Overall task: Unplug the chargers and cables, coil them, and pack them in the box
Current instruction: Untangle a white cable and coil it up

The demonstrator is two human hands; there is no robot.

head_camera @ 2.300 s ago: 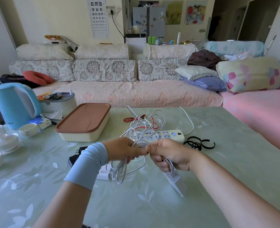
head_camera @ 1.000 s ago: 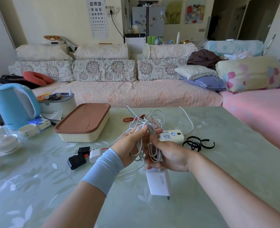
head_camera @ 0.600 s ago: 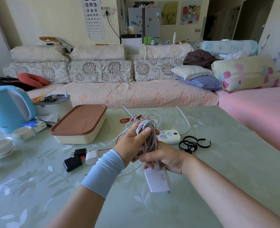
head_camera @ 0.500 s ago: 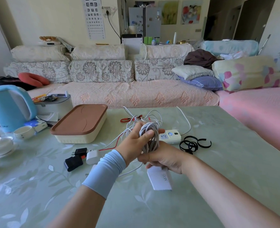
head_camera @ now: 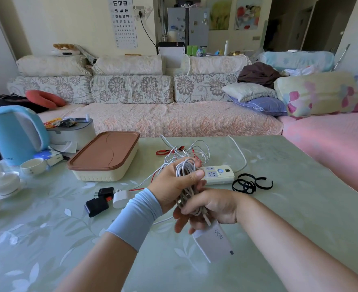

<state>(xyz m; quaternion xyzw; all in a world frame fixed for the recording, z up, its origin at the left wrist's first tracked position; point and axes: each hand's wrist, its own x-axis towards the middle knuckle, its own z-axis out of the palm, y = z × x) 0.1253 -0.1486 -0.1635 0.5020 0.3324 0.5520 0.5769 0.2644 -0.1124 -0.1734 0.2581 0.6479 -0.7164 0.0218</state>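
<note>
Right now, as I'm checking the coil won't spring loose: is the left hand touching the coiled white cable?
Touching. Head view: the left hand grips the coiled white cable, thumb pressed across its loops.

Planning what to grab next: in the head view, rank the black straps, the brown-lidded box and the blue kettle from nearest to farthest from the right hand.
1. Black straps, just beyond the right hand, to its right.
2. Brown-lidded box, beyond and to the left.
3. Blue kettle, at the table's far left.
</note>
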